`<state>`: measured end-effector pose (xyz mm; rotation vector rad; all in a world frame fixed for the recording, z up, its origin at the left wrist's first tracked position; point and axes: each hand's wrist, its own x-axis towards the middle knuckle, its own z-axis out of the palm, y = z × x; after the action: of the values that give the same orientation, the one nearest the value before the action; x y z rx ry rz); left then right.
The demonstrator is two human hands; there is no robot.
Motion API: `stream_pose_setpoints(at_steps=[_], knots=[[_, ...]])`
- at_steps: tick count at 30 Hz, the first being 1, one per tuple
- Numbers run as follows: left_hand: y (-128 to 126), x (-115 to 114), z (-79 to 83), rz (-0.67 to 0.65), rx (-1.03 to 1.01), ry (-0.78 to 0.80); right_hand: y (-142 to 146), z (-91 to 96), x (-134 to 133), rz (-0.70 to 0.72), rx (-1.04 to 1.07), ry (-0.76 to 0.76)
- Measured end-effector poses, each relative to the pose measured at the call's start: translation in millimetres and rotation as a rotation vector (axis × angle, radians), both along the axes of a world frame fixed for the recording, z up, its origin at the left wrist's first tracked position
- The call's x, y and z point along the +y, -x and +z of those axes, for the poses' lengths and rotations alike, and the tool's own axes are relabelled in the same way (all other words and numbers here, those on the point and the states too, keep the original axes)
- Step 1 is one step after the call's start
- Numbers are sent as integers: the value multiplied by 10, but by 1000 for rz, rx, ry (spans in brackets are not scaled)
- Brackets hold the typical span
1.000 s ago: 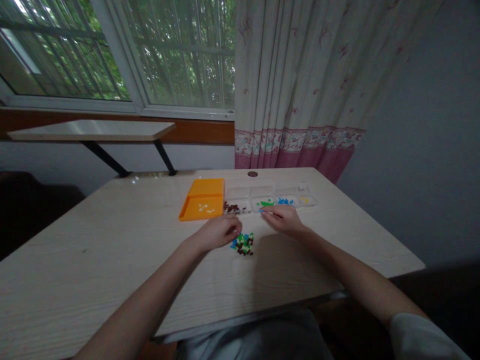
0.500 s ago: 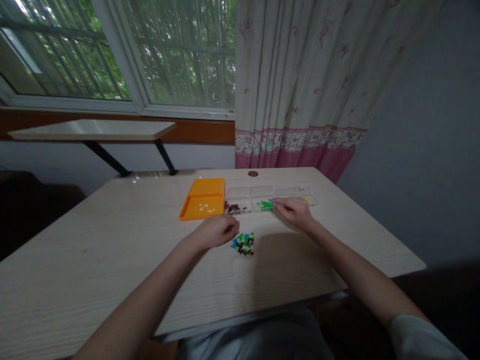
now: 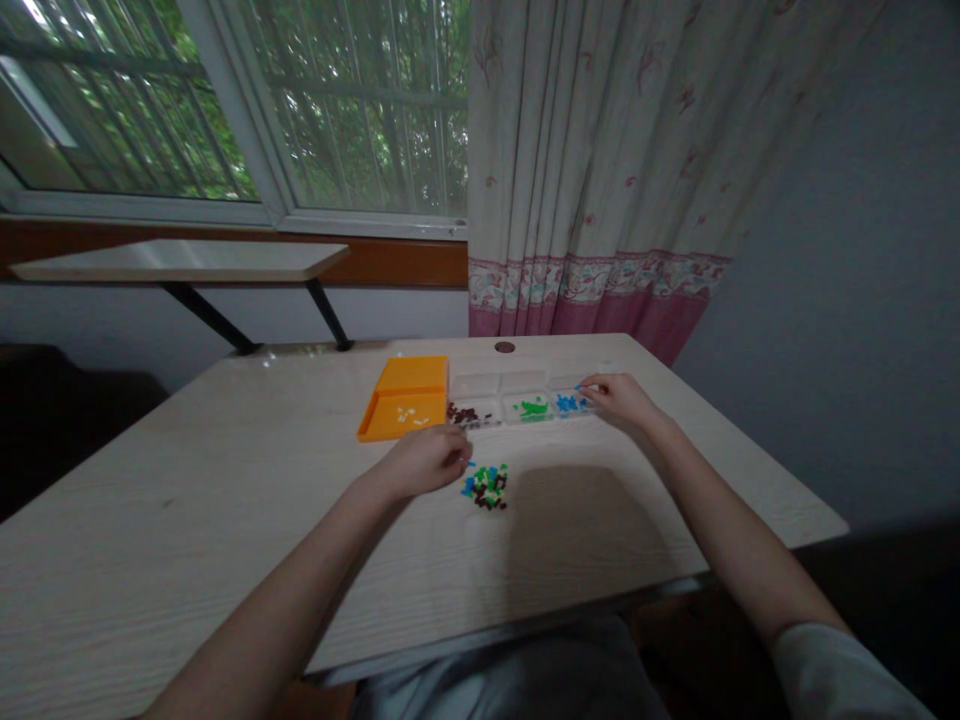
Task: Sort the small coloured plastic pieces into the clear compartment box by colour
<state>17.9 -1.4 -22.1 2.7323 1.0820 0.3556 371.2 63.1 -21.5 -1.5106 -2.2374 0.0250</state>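
Near the table's (image 3: 225, 500) far edge, our right hand (image 3: 619, 398) pinches a blue bit (image 3: 580, 387) at clear compartments (image 3: 486, 405) keeping colours apart; our left hand (image 3: 433, 460) curls beside the mixed pile (image 3: 487, 488), its hold unclear.

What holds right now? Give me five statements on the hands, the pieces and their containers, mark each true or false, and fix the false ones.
1. The right hand has a blue piece at its fingertips. True.
2. The orange box contains green pieces. False: its pieces are white.
3. In the clear tray, the green pieces lie between the brown pieces and the blue pieces. True.
4. The left hand is over the blue pieces in the tray. False: it is beside the mixed pile.
5. The mixed pile lies on the table. True.
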Motion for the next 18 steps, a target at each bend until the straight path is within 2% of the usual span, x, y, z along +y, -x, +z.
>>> stream_pose_setpoints(at_steps=[4,8,13,18], knots=[[-3,-11,13,0,1,9,66,-25,-14,-18,0,43],[-14,-14,0,-8,-1,-4,194,-15,-74,-28,17,-1],[-39,-13,-34,-32,-38,-8,528,-23,-274,110,30,-42],[-126,-67,-5,20,-185,-31,1004,-99,-538,315,52,-30]])
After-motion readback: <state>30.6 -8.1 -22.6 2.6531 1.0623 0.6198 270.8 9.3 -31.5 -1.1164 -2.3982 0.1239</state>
